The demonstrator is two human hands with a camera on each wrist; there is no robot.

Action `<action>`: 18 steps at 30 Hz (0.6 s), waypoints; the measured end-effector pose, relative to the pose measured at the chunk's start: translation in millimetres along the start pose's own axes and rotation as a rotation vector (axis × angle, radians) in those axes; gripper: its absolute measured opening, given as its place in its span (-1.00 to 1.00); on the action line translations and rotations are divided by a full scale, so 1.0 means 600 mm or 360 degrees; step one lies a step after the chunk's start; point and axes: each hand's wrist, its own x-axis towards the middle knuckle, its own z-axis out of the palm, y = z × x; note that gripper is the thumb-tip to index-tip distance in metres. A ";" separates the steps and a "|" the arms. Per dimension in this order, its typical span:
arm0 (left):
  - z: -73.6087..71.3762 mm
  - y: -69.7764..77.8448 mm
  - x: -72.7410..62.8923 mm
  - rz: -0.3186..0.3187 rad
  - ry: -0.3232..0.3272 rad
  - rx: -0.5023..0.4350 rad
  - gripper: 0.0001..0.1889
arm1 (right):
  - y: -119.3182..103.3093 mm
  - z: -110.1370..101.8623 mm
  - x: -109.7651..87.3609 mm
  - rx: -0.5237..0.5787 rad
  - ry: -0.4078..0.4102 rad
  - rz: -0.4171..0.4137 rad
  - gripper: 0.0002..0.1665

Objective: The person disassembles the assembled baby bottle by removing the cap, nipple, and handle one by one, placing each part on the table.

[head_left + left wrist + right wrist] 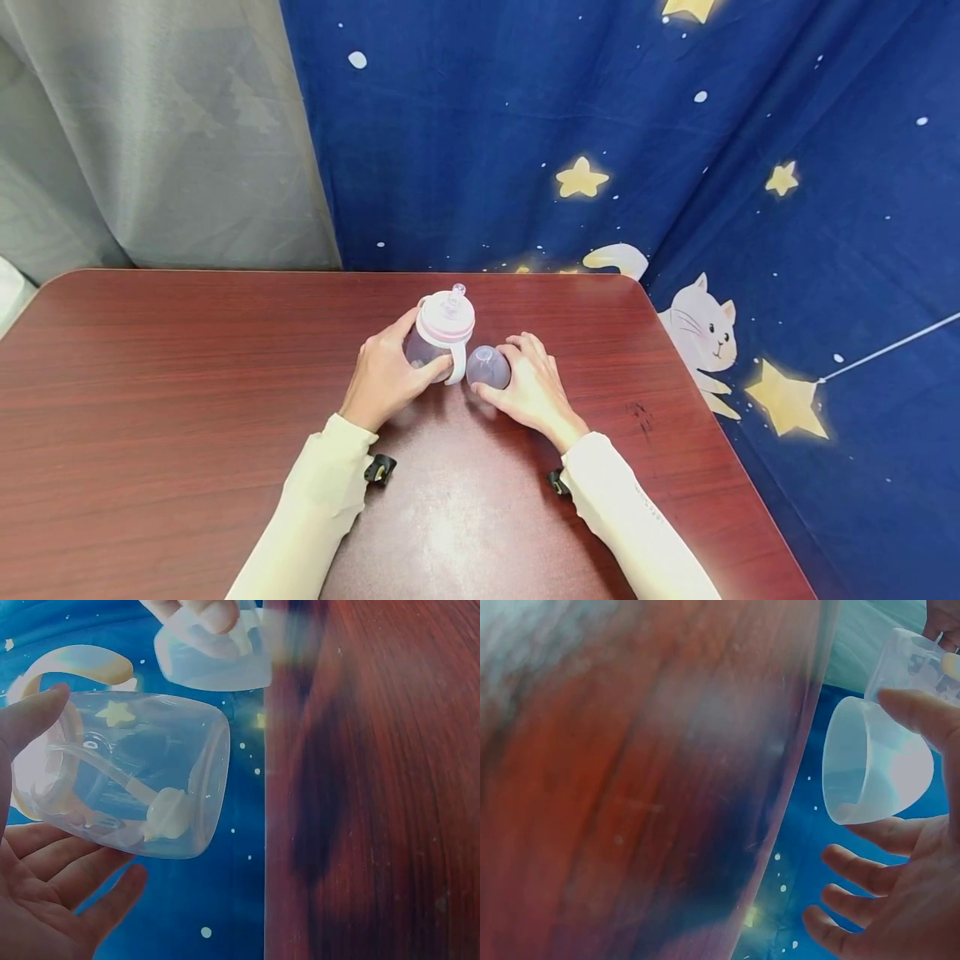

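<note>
My left hand (386,375) grips a clear baby bottle (438,354) around its side. The bottle stands roughly upright, with a white lid (447,315), a pink ring, a clear nipple on top and a white handle (457,363). Through its wall in the left wrist view, a straw ends in a pale weighted ball (169,814). Just to the right, my right hand (534,387) holds a translucent dome-shaped bottle cap (486,367) between thumb and fingers. The cap's open rim (847,761) faces the table in the right wrist view; its other fingers are spread.
A reddish-brown wooden table (187,400) lies beneath both hands. Behind it hang a grey curtain (187,133) and a blue curtain (465,125) with stars and a white cat. A dark mark (640,414) shows on the tabletop at right.
</note>
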 end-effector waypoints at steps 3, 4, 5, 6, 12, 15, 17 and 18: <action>-0.002 0.001 0.001 -0.0002 0.0001 -0.0002 -0.18 | 0.001 0.002 0.000 -0.0028 -0.0014 -0.0018 -0.29; -0.002 0.001 0.001 -0.0004 -0.0001 -0.0001 -0.18 | 0.001 0.002 0.000 -0.0037 -0.0017 -0.0026 -0.29; -0.003 0.002 0.000 -0.0006 -0.0004 -0.0001 -0.19 | 0.001 0.003 -0.001 -0.0045 -0.0022 -0.0034 -0.29; -0.003 0.002 0.000 -0.0009 -0.0007 -0.0001 -0.18 | 0.002 0.004 -0.001 -0.0055 -0.0032 -0.0036 -0.29; -0.004 0.003 -0.001 -0.0015 -0.0009 -0.0003 -0.18 | 0.003 0.006 -0.002 -0.0089 -0.0087 -0.0036 -0.27; -0.005 0.004 -0.002 -0.0010 -0.0004 -0.0002 -0.19 | 0.003 0.005 -0.003 -0.0093 -0.0095 -0.0036 -0.26; -0.005 0.005 -0.002 -0.0006 -0.0002 -0.0003 -0.19 | 0.003 0.005 -0.004 -0.0100 -0.0095 -0.0038 -0.25; -0.006 0.005 -0.002 -0.0005 0.0000 -0.0003 -0.20 | 0.003 0.004 -0.005 -0.0106 -0.0100 -0.0038 -0.26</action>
